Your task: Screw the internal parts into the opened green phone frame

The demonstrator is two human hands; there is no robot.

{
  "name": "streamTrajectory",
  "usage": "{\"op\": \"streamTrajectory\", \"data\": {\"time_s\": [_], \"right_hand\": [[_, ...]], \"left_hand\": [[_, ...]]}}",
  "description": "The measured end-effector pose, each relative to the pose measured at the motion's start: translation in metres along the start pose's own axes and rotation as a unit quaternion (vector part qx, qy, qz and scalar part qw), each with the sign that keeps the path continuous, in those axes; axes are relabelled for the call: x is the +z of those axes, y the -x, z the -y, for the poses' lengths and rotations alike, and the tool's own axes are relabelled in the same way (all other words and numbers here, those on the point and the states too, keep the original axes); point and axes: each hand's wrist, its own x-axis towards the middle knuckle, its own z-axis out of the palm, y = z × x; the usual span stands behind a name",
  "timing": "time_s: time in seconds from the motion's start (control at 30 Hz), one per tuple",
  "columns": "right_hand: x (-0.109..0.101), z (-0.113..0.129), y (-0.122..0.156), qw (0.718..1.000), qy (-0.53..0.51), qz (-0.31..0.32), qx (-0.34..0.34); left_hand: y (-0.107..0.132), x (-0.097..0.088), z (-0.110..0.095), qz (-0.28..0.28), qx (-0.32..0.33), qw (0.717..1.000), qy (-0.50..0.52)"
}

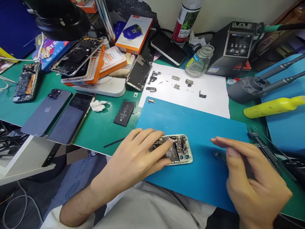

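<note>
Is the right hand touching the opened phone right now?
Apart. The head view shows a stretch of blue mat between the right hand and the opened phone.

A green bench [108, 114] carries a blue mat [200, 178], white paper [213, 86] and a black battery [124, 114].

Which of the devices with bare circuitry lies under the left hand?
The pale-framed phone on the blue mat: the left hand touches it. The far-left opened phone and the device atop the stacked boxes lie untouched.
</note>
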Motion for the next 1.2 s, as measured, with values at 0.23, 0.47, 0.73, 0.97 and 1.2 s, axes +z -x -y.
{"op": "streamTrajectory", "data": {"time_s": [0.23,0.47,0.73,0.97,1.2], "right_hand": [[0.003,-0.005,0.015,0.998,-0.03,-0.027,-0.049],[0.0,-0.012,0.017,0.995,-0.014,0.016,-0.094],[-0.004,-0.006,0.007,0.965,0.0,0.149,-0.217],[0.001,-0.004,0.01,0.945,0.064,0.186,-0.261],[0.002,-0.007,0.008,0.939,0.058,0.191,-0.279]], "left_hand": [[0.0,0.006,-0.002,0.008,0.005,1.0,-0.021],[-0.003,0.001,-0.009,0.035,0.011,0.998,-0.042],[0.0,0.007,-0.024,0.048,-0.064,0.997,-0.004],[0.005,0.015,-0.03,-0.003,-0.122,0.992,0.014],[0.007,0.008,-0.026,0.027,0.012,0.999,0.04]]}}
